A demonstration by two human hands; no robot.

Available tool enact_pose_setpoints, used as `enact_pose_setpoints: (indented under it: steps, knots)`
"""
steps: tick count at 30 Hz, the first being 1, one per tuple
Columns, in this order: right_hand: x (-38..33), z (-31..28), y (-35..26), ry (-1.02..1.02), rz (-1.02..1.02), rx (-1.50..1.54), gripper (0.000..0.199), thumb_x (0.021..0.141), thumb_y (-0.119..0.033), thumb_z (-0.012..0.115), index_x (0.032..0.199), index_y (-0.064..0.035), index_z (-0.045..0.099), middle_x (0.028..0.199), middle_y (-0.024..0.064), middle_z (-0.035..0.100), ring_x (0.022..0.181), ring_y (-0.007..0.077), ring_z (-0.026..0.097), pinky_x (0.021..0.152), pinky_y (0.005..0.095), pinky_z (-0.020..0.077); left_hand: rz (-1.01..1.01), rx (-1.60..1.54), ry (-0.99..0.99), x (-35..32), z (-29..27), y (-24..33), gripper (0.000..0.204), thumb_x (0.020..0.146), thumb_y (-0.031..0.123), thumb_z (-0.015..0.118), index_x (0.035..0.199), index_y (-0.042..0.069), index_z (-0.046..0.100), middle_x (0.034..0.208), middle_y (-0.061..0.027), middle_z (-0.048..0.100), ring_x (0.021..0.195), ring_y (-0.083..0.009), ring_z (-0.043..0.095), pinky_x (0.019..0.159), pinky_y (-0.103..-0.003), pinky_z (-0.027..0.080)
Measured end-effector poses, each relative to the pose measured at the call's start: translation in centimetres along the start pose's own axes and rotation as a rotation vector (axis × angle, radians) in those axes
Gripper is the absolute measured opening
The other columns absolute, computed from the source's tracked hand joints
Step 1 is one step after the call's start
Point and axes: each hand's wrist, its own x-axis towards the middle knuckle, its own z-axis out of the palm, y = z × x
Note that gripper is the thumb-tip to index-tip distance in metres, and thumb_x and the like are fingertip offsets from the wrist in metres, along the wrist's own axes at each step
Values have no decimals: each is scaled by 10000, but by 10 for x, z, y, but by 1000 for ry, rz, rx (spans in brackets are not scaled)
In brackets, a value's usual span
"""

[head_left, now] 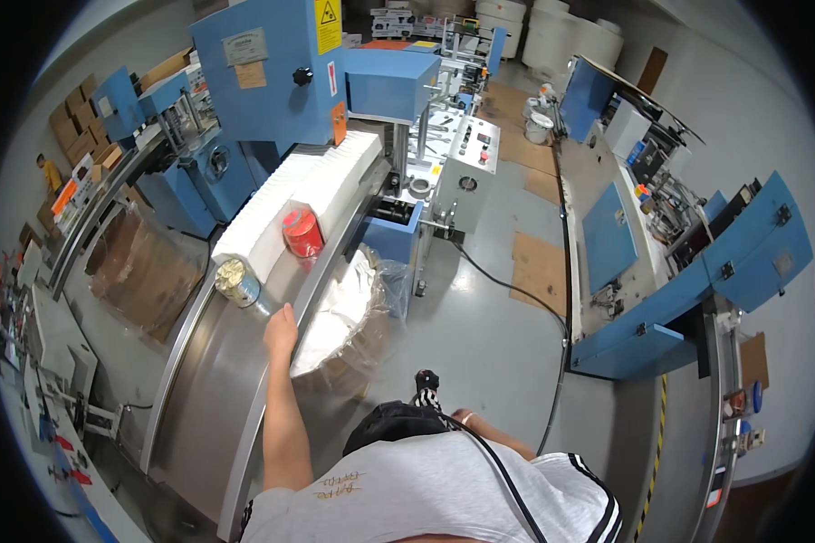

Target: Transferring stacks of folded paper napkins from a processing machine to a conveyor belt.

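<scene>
Left hand (281, 328) is resting on the near end of the steel conveyor (210, 389), fingers loosely curled and grasping nothing, just right of a gold tin (236, 281). Red jar (302, 232) is sitting farther along against the white paper stack (301, 190). Right hand (464, 417) is hanging down low, can't tell its grip.

Brushed, smooth metal chute (210, 380). On it, a glossy gold-foil tin (236, 281); beside that, white paper stacks (310, 185).
</scene>
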Motion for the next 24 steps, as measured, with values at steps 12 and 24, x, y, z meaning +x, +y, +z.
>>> enact_pose_setpoints:
  steps: [12, 24]
  knots:
    - [-38, -41, -108, 28, -76, 37, 337, 805, -306, 558, 1002, -58, 672, 1023, 147, 661, 960, 291, 628, 818, 383, 488, -23, 43, -15, -4, -10, 20, 509, 949, 414, 298, 919, 36, 637, 929, -238, 623, 910, -440, 570, 781, -520, 436]
    - [-19, 0, 0, -13, -45, 133, 361, 745, -337, 638, 972, -62, 694, 955, 142, 677, 855, 247, 629, 789, 356, 490, -60, 29, 10, -12, -16, 22, 486, 950, 401, 314, 910, 38, 635, 928, -227, 628, 904, -440, 571, 772, -519, 440]
